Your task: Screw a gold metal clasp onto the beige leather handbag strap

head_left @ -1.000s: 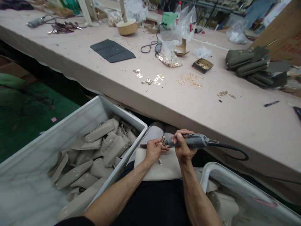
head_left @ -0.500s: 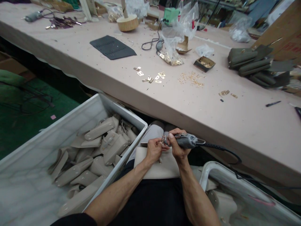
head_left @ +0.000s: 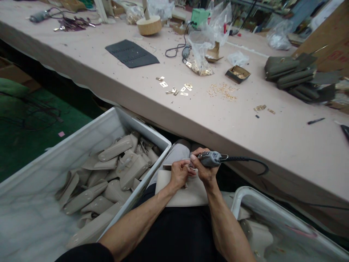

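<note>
On my lap lies a beige leather bag [head_left: 195, 196], flat under both hands. My left hand [head_left: 179, 174] is closed over the bag, its fingertips pinching a small metal fitting [head_left: 190, 166] that they mostly hide. A grey corded electric screwdriver [head_left: 210, 159] is in the grip of my right hand [head_left: 205, 171], its front end pointing left toward the left fingertips. The tip itself is hidden behind the fingers. Just below the left fingers a small metal piece [head_left: 185, 186] shows on the bag.
Left of me stands a white bin [head_left: 68, 140] with several beige bags [head_left: 133, 171]; another white bin [head_left: 286, 214] is at the right. The table [head_left: 207, 116] ahead bears metal plates [head_left: 184, 89], scattered screws [head_left: 223, 91], a small box [head_left: 237, 74] and dark bags [head_left: 294, 76]. The screwdriver's cord [head_left: 253, 160] runs right.
The screwdriver has tilted and shifted slightly left, closer to the left fingertips, and its cord has swung. The metal fitting, plainer before, is now mostly covered. My left hand barely moves.
</note>
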{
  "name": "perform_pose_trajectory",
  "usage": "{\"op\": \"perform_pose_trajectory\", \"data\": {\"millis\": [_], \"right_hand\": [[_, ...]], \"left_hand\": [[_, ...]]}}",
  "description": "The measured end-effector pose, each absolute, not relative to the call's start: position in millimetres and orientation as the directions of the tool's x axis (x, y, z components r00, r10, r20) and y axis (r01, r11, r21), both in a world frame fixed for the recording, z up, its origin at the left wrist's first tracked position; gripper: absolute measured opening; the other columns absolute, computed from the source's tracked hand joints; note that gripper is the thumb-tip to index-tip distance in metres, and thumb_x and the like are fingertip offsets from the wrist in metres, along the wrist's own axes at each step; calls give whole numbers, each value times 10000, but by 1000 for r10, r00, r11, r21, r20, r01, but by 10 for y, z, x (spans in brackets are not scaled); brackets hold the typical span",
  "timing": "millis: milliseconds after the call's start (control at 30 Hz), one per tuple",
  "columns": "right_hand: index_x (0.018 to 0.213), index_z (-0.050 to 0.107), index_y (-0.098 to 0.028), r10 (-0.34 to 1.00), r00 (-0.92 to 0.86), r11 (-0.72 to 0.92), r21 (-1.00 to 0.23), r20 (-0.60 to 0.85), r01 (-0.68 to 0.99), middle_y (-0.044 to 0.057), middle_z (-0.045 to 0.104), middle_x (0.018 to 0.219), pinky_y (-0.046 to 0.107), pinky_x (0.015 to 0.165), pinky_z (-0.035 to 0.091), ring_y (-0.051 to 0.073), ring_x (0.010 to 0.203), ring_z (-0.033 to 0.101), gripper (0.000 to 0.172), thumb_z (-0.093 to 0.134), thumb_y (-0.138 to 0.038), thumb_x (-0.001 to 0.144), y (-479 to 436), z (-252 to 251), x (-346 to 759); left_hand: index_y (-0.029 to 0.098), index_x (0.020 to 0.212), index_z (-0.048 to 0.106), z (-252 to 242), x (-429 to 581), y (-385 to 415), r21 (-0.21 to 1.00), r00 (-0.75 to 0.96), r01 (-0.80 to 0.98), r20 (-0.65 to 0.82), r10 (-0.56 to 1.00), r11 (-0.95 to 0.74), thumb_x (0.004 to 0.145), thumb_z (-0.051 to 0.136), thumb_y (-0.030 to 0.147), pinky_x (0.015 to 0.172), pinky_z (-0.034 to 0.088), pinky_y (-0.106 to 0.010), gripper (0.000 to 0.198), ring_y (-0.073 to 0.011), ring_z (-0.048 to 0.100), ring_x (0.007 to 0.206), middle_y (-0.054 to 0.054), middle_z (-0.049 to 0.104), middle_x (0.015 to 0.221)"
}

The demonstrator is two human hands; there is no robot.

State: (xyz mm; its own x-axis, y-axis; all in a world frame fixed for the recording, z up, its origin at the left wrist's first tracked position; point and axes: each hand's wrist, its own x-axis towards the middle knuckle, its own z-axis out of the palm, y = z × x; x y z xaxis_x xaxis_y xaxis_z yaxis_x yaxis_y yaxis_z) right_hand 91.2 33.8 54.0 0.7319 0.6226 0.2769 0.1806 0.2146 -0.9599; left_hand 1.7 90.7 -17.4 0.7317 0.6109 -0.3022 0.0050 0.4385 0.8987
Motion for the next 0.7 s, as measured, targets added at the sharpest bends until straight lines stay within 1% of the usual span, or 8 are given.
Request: {"op": "perform_pose_trajectory", "data": {"millis": [100, 167, 267, 333, 467, 533, 600, 700], "right_hand": [[828, 680, -192, 628, 703, 191, -941, 335, 278, 9, 618, 769, 277, 613, 469, 144, 673, 574, 124, 773, -259, 873, 352, 561, 884], [839, 678, -190, 623, 707, 195, -942, 333, 272, 8, 621, 773, 272, 593, 471, 142, 664, 577, 125, 771, -266, 873, 348, 574, 884], [857, 676, -187, 655, 697, 247, -954, 292, 168, 5, 617, 775, 268, 546, 467, 132, 607, 573, 132, 781, -266, 858, 301, 649, 947], [885, 663, -198, 659, 693, 355, -933, 290, 53, -9, 601, 753, 265, 506, 452, 119, 539, 549, 131, 776, -251, 845, 252, 748, 1045], [898, 626, -227, 528, 795, 543, -839, 299, -46, -32, 572, 732, 256, 473, 431, 83, 457, 448, 143, 737, -249, 811, 128, 963, 1307], [872, 598, -226, 435, 872, 572, -817, 227, -72, -41, 555, 714, 240, 462, 406, 71, 447, 399, 182, 748, -261, 774, 19, 1022, 1388], [850, 555, -225, 345, 933, 603, -786, 104, -136, -52, 530, 688, 226, 460, 385, 68, 452, 368, 249, 768, -269, 730, -126, 1008, 1431], [849, 517, -215, 246, 963, 678, -690, -111, -252, -47, 524, 690, 229, 491, 397, 79, 492, 368, 290, 751, -240, 680, -395, 797, 1553]], "left_hand": [[137, 799, 726, -166, 9, 904, 915, 730, 4, -279, 624, 404, 810, 573, 232, 543, 622, -280, 180, -227, 758, 610, -45, 750, 644], [131, 839, 735, -177, 6, 885, 913, 733, -5, -274, 622, 408, 822, 582, 248, 552, 621, -281, 193, -229, 763, 624, -54, 759, 662], [109, 987, 720, -213, 13, 844, 877, 734, -10, -320, 599, 480, 835, 640, 329, 551, 618, -287, 279, -235, 766, 622, -72, 767, 700], [107, 1042, 703, -245, 32, 847, 859, 730, -15, -340, 593, 512, 842, 671, 386, 570, 626, -291, 344, -233, 771, 633, -80, 771, 735], [111, 1059, 712, -287, 40, 951, 868, 766, -34, -296, 571, 496, 849, 695, 436, 681, 663, -318, 388, -236, 790, 749, -105, 784, 920], [113, 1104, 706, -260, -6, 973, 882, 766, -9, -296, 570, 471, 821, 736, 436, 702, 669, -321, 431, -231, 789, 759, -99, 784, 954], [125, 1107, 706, -191, -71, 956, 913, 740, 60, -311, 596, 403, 779, 788, 440, 662, 666, -308, 462, -216, 778, 703, -77, 792, 907], [220, 1058, 723, -29, -109, 944, 966, 670, 127, -252, 698, 227, 783, 793, 480, 694, 679, -348, 385, -197, 764, 670, 2, 808, 898]]}}
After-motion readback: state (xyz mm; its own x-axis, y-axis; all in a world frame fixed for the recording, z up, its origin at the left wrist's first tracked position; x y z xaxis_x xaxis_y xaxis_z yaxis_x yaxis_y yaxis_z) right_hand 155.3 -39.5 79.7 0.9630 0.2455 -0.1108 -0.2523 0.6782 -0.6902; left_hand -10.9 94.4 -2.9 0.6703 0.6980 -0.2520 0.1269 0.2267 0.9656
